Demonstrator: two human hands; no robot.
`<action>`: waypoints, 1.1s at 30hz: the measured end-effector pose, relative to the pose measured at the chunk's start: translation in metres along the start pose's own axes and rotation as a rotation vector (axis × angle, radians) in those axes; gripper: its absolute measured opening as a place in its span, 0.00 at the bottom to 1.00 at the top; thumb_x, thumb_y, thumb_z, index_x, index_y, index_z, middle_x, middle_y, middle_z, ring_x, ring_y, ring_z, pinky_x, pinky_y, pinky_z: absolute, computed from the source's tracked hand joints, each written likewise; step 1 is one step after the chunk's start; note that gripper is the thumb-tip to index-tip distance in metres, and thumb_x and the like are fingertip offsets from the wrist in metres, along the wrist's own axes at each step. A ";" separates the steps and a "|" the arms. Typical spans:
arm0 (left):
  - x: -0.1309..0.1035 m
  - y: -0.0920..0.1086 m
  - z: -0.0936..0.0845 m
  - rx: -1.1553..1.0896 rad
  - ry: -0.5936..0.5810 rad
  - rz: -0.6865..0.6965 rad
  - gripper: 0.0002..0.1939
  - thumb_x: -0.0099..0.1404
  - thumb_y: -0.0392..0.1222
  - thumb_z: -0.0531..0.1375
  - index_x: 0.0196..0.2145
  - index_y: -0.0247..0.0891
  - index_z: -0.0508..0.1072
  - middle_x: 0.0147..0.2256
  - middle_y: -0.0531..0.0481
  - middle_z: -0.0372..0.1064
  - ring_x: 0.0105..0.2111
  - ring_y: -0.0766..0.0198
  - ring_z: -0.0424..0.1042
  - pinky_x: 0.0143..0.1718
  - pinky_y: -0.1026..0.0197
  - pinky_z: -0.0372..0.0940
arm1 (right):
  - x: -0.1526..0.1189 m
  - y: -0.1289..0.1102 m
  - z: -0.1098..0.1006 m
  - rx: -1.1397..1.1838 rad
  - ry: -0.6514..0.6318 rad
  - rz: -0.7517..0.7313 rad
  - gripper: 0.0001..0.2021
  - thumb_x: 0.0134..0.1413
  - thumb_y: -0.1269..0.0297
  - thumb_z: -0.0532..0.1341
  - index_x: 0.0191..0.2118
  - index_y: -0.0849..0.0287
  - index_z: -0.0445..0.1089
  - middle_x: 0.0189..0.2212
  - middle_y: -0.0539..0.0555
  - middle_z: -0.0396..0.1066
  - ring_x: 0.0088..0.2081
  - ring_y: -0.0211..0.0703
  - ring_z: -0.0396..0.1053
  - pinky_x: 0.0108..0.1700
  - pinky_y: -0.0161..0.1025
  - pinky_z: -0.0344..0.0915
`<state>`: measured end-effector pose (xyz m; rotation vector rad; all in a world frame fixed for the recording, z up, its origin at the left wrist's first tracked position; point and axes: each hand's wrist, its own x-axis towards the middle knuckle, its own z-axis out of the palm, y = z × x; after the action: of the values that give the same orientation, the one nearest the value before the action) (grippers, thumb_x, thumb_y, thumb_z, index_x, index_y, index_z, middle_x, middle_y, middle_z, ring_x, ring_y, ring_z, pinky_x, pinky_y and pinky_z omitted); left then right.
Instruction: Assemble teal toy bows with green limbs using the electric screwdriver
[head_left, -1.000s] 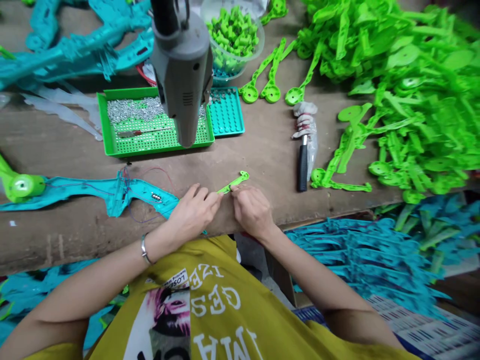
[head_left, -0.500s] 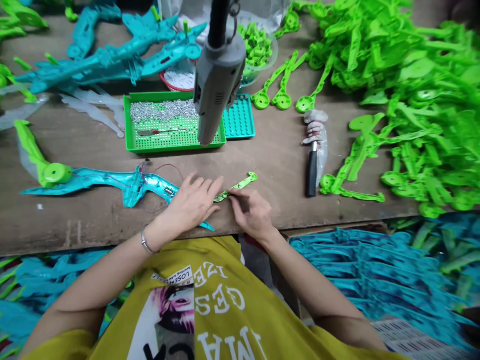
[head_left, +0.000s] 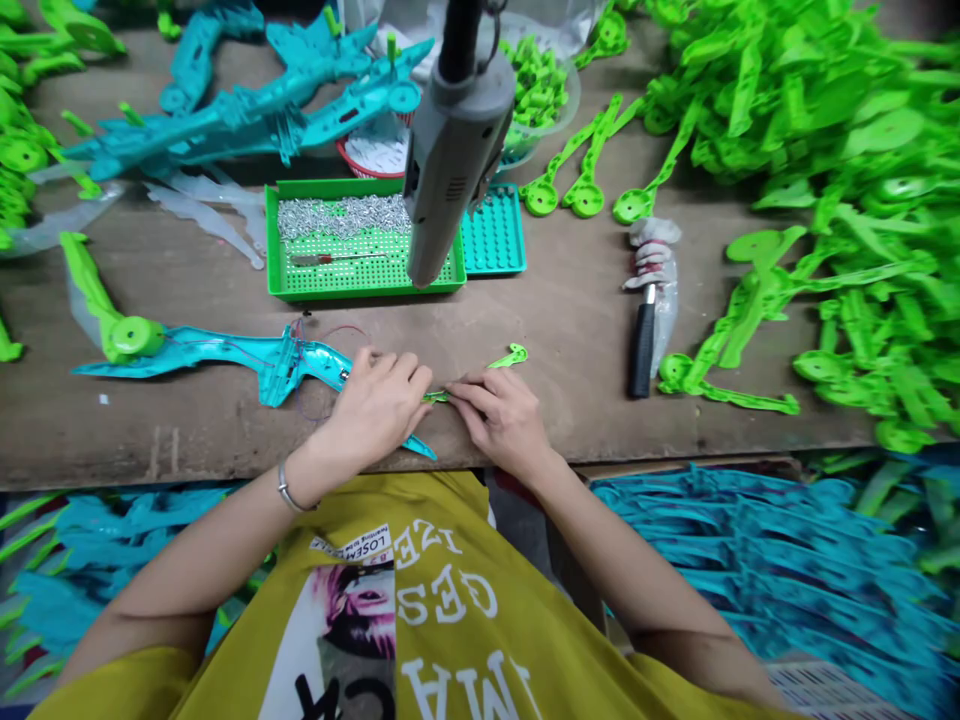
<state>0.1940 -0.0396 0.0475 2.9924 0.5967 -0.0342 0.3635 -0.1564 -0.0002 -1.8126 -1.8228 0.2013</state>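
A blue plastic bow-shaped shell point(head_left: 217, 345) lies along the front of the table, with thin wires over its middle and a green arm piece point(head_left: 136, 338) at its left end. My left hand point(head_left: 381, 405) is closed over its right part, fingers bent and tips at a second green plastic arm point(head_left: 508, 356). My right hand point(head_left: 501, 415) pinches at that arm close to my left fingertips, and the arm's hooked tip sticks out behind the knuckles. What lies beneath my left palm is hidden.
A grey power screwdriver point(head_left: 457, 170) hangs over a green tray point(head_left: 367, 290) of screws. To the right lies a hammer point(head_left: 642, 340) with a wrapped head, beside a big heap of green parts point(head_left: 840, 130). More blue shells point(head_left: 247, 120) lie at the back left.
My right fingers have slid left along the green arm, nearer to my left hand. My left fingers have drawn in and bent more. The whole view has shifted slightly.
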 end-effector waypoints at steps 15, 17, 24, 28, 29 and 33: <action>-0.029 0.010 0.019 -0.076 0.235 0.068 0.09 0.73 0.39 0.54 0.39 0.38 0.75 0.28 0.52 0.68 0.29 0.63 0.67 0.35 0.56 0.52 | -0.001 -0.004 0.005 0.039 0.042 0.057 0.05 0.60 0.64 0.62 0.38 0.55 0.77 0.35 0.54 0.76 0.36 0.45 0.69 0.42 0.46 0.66; -0.030 0.007 0.020 -0.088 0.237 0.051 0.10 0.73 0.38 0.54 0.40 0.39 0.75 0.29 0.52 0.68 0.28 0.63 0.66 0.35 0.56 0.53 | 0.002 -0.004 0.005 0.075 0.048 0.083 0.05 0.60 0.64 0.63 0.36 0.54 0.77 0.34 0.54 0.75 0.37 0.45 0.69 0.42 0.46 0.66; -0.034 0.002 0.020 -0.096 0.193 -0.008 0.11 0.73 0.39 0.54 0.35 0.40 0.75 0.29 0.51 0.67 0.29 0.62 0.67 0.36 0.57 0.56 | 0.010 -0.006 0.004 0.087 0.008 0.154 0.05 0.58 0.64 0.64 0.32 0.55 0.75 0.31 0.53 0.72 0.35 0.45 0.69 0.41 0.46 0.65; -0.033 -0.001 0.015 -0.203 0.133 -0.095 0.10 0.73 0.39 0.53 0.39 0.38 0.74 0.31 0.50 0.68 0.31 0.62 0.68 0.35 0.58 0.59 | 0.013 -0.006 0.005 0.090 -0.027 0.190 0.03 0.55 0.65 0.65 0.30 0.55 0.75 0.31 0.53 0.72 0.35 0.46 0.69 0.41 0.46 0.66; -0.032 -0.003 0.013 -0.271 0.108 -0.135 0.10 0.74 0.39 0.52 0.40 0.38 0.74 0.32 0.50 0.69 0.31 0.63 0.69 0.35 0.60 0.60 | 0.014 -0.006 0.005 0.088 -0.034 0.195 0.03 0.55 0.65 0.66 0.30 0.55 0.75 0.31 0.53 0.72 0.35 0.46 0.69 0.41 0.46 0.65; -0.027 -0.009 0.008 -0.491 0.055 -0.223 0.08 0.72 0.40 0.55 0.41 0.37 0.73 0.35 0.50 0.69 0.34 0.64 0.71 0.34 0.63 0.61 | 0.016 -0.006 0.006 0.066 -0.046 0.212 0.03 0.54 0.65 0.66 0.30 0.54 0.76 0.31 0.53 0.72 0.35 0.46 0.69 0.42 0.47 0.64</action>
<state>0.1654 -0.0420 0.0396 2.4521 0.8068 0.1571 0.3566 -0.1402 0.0022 -1.9675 -1.6321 0.3817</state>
